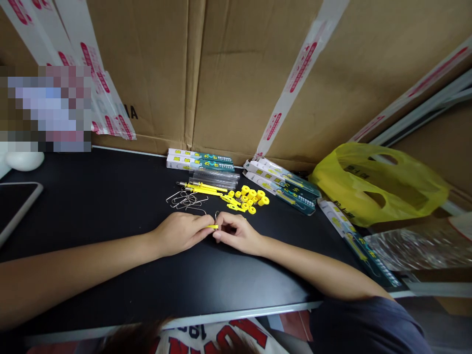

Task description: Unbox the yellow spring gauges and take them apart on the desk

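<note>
My left hand pinches a small yellow plastic piece between thumb and fingertips. Right beside it, my right hand has its fingers closed on a thin metal wire hook, which meets the yellow piece. The exact joint between the two is too small to make out. Just beyond my hands lies a pile of bent wire hooks. Yellow plastic caps and flat yellow pieces are scattered next to it, with thin springs among them. Yellow rods with metal ends rest behind the hooks.
Clear plastic tubes and printed narrow boxes lie near the cardboard wall. More boxes sit at the right, by a yellow plastic bag. A tablet-like device is at the black table's left edge.
</note>
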Demonstrator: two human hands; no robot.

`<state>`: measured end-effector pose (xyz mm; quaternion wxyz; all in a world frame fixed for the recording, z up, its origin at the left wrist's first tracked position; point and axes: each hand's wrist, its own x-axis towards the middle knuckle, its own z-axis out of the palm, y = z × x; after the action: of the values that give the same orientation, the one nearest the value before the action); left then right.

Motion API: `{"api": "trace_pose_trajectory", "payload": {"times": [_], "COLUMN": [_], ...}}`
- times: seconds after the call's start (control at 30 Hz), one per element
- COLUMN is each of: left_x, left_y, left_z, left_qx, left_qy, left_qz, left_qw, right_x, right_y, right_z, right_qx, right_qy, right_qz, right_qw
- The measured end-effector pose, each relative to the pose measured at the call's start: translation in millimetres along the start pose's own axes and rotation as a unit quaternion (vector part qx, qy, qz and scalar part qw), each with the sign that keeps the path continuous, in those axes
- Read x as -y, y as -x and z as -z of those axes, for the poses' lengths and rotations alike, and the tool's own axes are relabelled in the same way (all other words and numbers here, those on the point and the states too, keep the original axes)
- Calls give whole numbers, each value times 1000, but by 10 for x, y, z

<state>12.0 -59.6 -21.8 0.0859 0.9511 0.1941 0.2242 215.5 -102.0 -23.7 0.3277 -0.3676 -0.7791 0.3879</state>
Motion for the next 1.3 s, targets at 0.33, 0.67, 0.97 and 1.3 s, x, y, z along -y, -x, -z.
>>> {"api": "trace_pose_trajectory", "payload": {"times": [0.33,0.67,0.97,1.3], "left_x": [24,26,-13,-6], "left_y": [12,10,19,21], "left_z": [-43,-48,-29,-36], "left_qx": [-2,-4,3,14], "left_qy": [-1,23,-27,-43], "left_qz": [23,64,46,24], "left_qw": [1000,998,999,999], "right_x": [2,9,-29,-11], "right_y": [22,36,1,-17], "right_z": [-16,-4,-4,2], "right_qx": [-9,-6,9,18], "right_qy": [96,119,95,79], "right_qz": [-11,7,11,-3], "right_qw": [995,993,995,997]}}
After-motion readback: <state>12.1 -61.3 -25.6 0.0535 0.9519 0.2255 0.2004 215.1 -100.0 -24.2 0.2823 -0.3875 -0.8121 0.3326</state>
